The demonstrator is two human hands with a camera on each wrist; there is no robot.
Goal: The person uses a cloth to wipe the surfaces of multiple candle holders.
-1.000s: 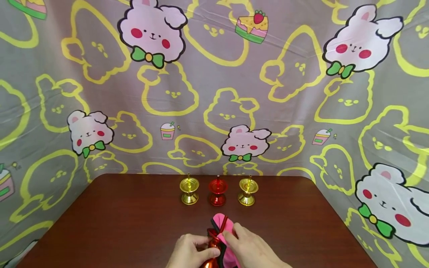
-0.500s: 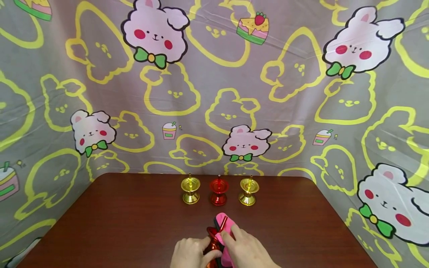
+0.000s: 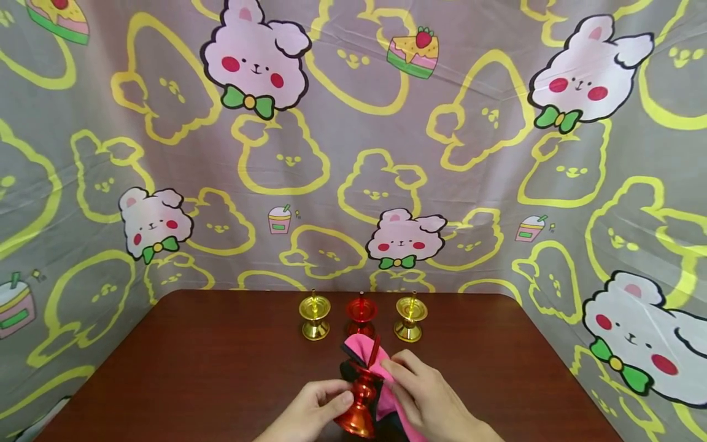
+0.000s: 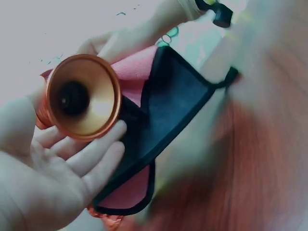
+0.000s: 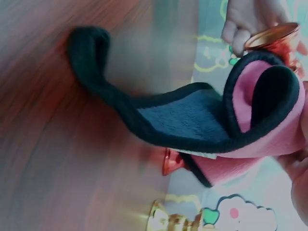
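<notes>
In the head view, my left hand grips a shiny red candle holder by its stem, low over the front of the table. The holder leans, its spike pointing up and right. My right hand pinches a pink cloth with black edging against the holder's dish and spike. From the left wrist, the hollow underside of the holder's base faces the camera, and the cloth's dark side hangs behind it. The right wrist view has the cloth folded over, with a black loop trailing from one end.
Toward the back of the brown table stand a gold candle holder, a red one partly behind the cloth, and another gold one. A grey curtain printed with cartoon rabbits surrounds the table's back and sides.
The held candle holder has come up and turned so more of its body and base shows. The cloth has risen with it, overlapping the standing red holder. Both hands have spread slightly apart.
</notes>
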